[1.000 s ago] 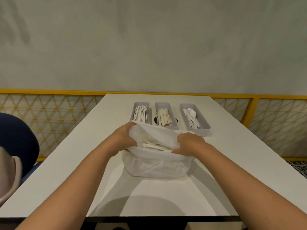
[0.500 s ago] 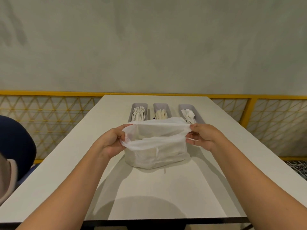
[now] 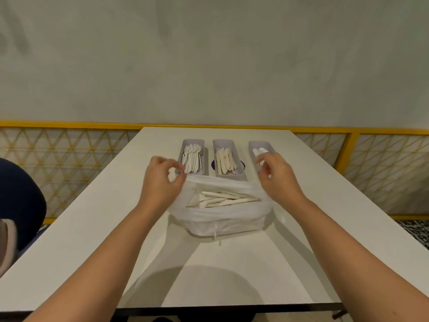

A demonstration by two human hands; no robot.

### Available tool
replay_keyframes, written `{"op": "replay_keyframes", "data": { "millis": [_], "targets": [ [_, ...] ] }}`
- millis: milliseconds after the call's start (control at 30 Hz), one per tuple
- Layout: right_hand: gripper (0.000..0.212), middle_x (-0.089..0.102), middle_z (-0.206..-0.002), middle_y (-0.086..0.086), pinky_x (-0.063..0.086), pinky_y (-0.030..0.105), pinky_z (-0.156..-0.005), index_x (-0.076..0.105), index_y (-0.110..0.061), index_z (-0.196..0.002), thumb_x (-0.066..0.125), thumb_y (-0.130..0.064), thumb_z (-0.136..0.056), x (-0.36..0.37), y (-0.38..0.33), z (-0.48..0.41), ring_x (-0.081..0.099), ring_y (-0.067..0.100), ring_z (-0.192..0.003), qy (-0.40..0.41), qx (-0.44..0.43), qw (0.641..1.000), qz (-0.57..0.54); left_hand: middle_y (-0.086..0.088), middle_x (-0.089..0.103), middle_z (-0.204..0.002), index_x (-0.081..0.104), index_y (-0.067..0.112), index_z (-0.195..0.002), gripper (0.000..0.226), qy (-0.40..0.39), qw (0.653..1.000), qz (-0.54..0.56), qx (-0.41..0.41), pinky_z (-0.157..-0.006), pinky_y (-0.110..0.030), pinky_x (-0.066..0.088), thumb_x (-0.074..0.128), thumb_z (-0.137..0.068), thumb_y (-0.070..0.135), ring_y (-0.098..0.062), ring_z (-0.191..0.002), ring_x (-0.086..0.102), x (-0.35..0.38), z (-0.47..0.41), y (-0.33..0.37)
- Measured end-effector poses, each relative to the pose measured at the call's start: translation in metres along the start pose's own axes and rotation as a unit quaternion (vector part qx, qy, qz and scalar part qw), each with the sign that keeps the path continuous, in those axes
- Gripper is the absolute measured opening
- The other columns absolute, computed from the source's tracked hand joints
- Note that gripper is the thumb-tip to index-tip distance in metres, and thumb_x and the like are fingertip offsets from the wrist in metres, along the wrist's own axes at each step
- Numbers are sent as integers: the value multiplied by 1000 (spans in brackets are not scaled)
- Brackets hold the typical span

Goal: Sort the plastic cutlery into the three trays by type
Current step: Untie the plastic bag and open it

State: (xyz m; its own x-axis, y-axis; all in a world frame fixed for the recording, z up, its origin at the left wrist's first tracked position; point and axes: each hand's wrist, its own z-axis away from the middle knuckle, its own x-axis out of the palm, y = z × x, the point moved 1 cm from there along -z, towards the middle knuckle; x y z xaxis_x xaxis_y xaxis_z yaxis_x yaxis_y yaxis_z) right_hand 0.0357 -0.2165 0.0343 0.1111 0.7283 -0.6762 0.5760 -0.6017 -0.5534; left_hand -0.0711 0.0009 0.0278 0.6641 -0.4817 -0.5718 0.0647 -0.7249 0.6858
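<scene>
at the near edge of the tabletop [image 3: 232,263] both forearms reach in. further on sits a thin white bag [image 3: 222,224], mouth spread, with a loose heap of plastic cutlery [image 3: 222,197] lying inside. the left hand [image 3: 160,182] pinches the bag's left rim in a narrow grip. the right hand [image 3: 278,180] curls at the right rim, and i cannot tell whether its grip has film in it. beyond stand the trays: forks in the left tray [image 3: 185,142], knives in the middle tray [image 3: 222,142], spoons in the right tray [image 3: 257,144], half hidden by the right hand. risks, as i judge them: the slack film may slump shut or drag once a hand lets go, and the pale, tangled pieces could land in the wrong tray.
</scene>
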Motion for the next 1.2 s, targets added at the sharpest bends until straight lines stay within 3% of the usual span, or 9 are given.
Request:
{"op": "replay_keyframes", "data": {
  "millis": [133,233,367,600,733,867,967,1067,1200],
  "targets": [
    [16,55,-88,-1,44,24,-74,69,-11,-98,65,-6,-83,19,-22,6,56,18,-81,-202,-119,972,-37,2,62,-100,68,15,-106,21,-175,973,-62,139,-86,-25,45,63,-86,14,-13,-92,58,16,5,25],
    [65,49,-120,-2,41,27,-98,53,-24,-126,82,-28,-68,35,-13,14,48,15,-111,-377,-83,921,49,3,42,-138,37,26,-139,79,-327,897,-278,102,-108,-39,25,72,-72,48,-21,-130,37,28,12,11],
    [85,37,-133,-5,28,34,-111,37,-34,-136,82,-40,-64,37,-2,22,33,15,-126,-404,-93,901,126,3,15,-154,8,26,-148,116,-362,871,-326,53,-113,-56,2,77,-60,55,-23,-144,9,25,19,-11],
    [22,59,-112,3,44,23,-88,63,-16,-111,60,-22,-89,40,-13,3,56,19,-102,-303,-77,950,22,6,17,-155,56,30,-123,58,-315,927,-203,10,-114,-50,10,47,-80,68,-18,-144,10,17,9,-1],
    [63,39,-135,-4,34,19,-97,40,-25,-138,65,-14,-82,52,-22,7,41,10,-122,-382,-101,918,41,3,30,-146,74,21,-82,40,-221,948,-228,2,-103,-39,24,42,-95,42,-20,-132,23,18,5,-2],
    [80,31,-144,-2,32,34,-111,26,-29,-146,69,-26,-79,53,-19,1,32,16,-135,-404,-93,905,92,-6,27,-138,53,18,-56,26,-157,969,-179,-69,-86,-28,35,65,-79,17,-26,-117,35,16,5,-15],
    [77,38,-127,-4,37,30,-104,34,-24,-142,73,-29,-76,53,-19,1,39,14,-121,-406,-110,901,108,-9,42,-127,58,16,-78,7,-198,965,-140,-101,-72,-19,37,62,-81,11,-17,-90,48,14,1,-18],
    [60,40,-111,-5,40,25,-95,46,-17,-131,72,-23,-76,54,-23,5,42,11,-105,-386,-140,907,89,-9,53,-127,58,9,-117,29,-198,967,-138,-78,-81,-21,36,53,-89,8,-23,-110,52,14,-2,-17],
    [65,38,-129,-1,38,31,-101,44,-23,-132,72,-29,-74,58,-19,10,35,16,-120,-365,-187,899,152,-8,51,-130,53,10,-127,39,-177,976,-124,-43,-86,-20,35,48,-89,0,-23,-115,49,13,-1,-13]
  ]
}}
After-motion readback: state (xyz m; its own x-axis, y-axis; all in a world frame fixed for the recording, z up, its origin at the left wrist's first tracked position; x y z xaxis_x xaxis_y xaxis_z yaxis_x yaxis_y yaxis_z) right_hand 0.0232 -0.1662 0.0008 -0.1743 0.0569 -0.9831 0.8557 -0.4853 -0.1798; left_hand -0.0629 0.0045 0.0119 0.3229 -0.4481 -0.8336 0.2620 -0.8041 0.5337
